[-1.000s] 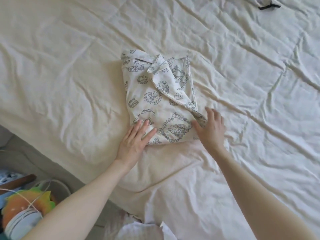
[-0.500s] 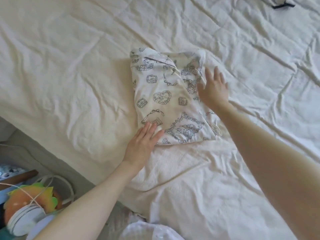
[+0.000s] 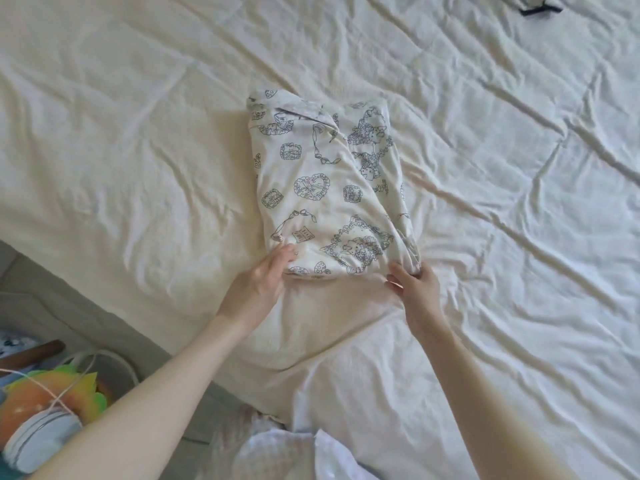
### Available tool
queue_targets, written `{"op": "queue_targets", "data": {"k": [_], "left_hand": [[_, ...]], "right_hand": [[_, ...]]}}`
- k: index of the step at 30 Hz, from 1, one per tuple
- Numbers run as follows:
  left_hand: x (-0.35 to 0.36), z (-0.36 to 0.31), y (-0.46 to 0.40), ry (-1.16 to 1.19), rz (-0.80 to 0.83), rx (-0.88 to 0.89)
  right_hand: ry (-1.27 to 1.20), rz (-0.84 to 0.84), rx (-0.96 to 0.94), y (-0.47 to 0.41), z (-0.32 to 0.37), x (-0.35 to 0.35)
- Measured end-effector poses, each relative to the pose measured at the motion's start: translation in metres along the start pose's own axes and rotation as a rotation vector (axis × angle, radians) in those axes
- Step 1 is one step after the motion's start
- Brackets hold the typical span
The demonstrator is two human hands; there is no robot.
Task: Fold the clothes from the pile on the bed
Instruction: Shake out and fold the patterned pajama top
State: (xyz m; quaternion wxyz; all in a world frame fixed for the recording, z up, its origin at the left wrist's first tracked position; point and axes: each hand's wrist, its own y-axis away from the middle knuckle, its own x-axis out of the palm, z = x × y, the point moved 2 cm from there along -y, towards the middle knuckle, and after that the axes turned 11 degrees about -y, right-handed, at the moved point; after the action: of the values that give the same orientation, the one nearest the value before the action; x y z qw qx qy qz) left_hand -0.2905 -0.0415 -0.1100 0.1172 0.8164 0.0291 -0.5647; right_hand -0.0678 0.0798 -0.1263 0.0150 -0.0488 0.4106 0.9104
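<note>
Printed garment [image 3: 325, 188] lies folded to narrow rectangle mid-bed, near end close to bed's near edge. Your left hand [image 3: 258, 284] pinches near-left corner, thumb on top. Your right hand [image 3: 414, 284] curls round near-right corner. Judgement: next fold is lengthwise. Lift both corners together, keep hem level, carry toward collar end, align side edges before pressing flat.

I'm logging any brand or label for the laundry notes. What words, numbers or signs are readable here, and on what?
None can be read.
Printed garment: drawn hearts, frames and characters only; the small book motif has marks too small to read.
Black item at the bed's far edge: no text legible.
</note>
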Motion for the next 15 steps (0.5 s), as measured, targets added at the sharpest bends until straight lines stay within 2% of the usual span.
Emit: {"op": "queue_targets", "data": {"k": [3, 6, 9, 12, 15], "left_hand": [[-0.009, 0.004, 0.013, 0.103, 0.097, -0.121], [-0.015, 0.006, 0.035, 0.184, 0.265, -0.223], [-0.027, 0.006, 0.057, 0.396, 0.365, -0.276], [-0.045, 0.007, 0.059, 0.558, 0.352, -0.329], [-0.058, 0.021, 0.034, 0.711, 0.225, -0.478]], "right_hand": [[-0.127, -0.043, 0.097, 0.017, -0.003, -0.012], [0.052, 0.028, 0.253, 0.041, -0.004, -0.032], [0.161, 0.095, 0.430, 0.068, -0.003, -0.057], [0.194, 0.124, 0.403, 0.078, 0.017, -0.060], [0.151, 0.111, 0.253, 0.066, 0.053, -0.029]]}}
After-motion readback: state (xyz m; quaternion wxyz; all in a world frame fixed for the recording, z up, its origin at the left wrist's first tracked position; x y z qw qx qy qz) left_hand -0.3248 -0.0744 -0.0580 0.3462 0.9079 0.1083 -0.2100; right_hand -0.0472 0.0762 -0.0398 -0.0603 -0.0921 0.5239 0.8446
